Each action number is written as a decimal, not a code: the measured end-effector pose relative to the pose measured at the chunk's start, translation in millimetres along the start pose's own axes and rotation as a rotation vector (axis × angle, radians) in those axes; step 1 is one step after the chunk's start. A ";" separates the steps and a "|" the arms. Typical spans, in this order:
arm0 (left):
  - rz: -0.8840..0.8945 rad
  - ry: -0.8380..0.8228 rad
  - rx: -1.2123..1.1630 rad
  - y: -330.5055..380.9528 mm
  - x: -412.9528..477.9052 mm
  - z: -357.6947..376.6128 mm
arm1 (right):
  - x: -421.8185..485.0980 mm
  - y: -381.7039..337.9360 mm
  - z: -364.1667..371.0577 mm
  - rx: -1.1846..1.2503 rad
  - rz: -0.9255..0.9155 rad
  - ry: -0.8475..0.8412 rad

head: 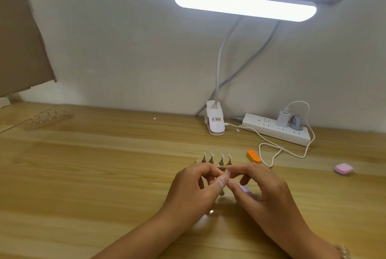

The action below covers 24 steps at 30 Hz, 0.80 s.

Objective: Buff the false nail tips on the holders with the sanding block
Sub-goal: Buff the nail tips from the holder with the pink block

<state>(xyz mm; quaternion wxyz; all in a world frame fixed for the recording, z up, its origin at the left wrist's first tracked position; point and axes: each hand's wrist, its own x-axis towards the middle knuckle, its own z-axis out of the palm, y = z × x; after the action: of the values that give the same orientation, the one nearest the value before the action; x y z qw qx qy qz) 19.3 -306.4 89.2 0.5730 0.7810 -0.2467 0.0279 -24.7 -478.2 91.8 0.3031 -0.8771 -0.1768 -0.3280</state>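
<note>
My left hand point(196, 185) pinches a small metal holder point(221, 193) between thumb and fingers, with a clear false nail tip point(226, 173) on its top. My right hand point(261, 192) meets it from the right, fingers curled, and grips a pale lilac sanding block point(244, 189) that is mostly hidden under its fingers. Just behind my hands, a wooden base point(221, 168) carries a row of several more holders with nail tips point(216, 159), all upright.
An orange sanding block point(253, 156) lies right of the row and a pink block point(343, 169) lies far right. A clip lamp point(215, 120), a power strip point(275, 129) and a looping white cable point(271, 154) sit at the back. A clear stand with holders point(50, 118) is far left.
</note>
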 end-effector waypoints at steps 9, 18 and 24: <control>-0.011 -0.042 0.051 -1.7 1.2 -0.7 | 0.5 -0.3 2.7 -0.049 -0.025 0.002; -0.025 -0.067 -0.031 0.8 2.1 -2.9 | 0.2 3.1 1.4 -0.039 -0.043 -0.012; 0.036 -0.071 0.276 -3.6 2.1 -6.4 | 0.6 3.7 -2.4 0.028 0.114 0.090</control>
<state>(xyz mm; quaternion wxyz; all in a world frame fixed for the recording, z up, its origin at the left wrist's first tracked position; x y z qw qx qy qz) 24.2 -300.5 88.9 0.4506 0.8482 -0.2747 0.0442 -23.6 -482.5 92.2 0.3412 -0.8658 -0.1172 -0.3468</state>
